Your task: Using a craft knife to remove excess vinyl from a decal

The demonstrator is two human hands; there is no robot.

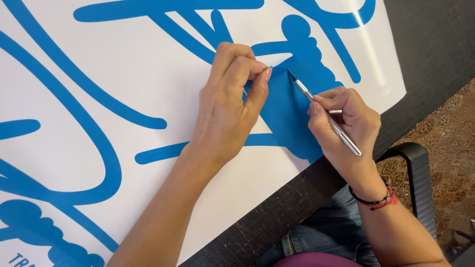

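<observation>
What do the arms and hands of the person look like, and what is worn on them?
Both forearms are bare, with no sleeves and no gloves. The left hand shows no ring or band, and its thumbnail looks plain and rather long. The right hand has two thin bands at the wrist: a black bracelet and a red cord bracelet beside it. No watch is visible.

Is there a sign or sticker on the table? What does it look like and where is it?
Vinyl sign sheet: large and white, lying flat over most of the dark table, covered in thick blue curving strokes.
Blue vinyl piece: on the sheet, between the hands; the left hand pinches its lifted edge, and the right hand holds a thin silver craft knife against it.
</observation>
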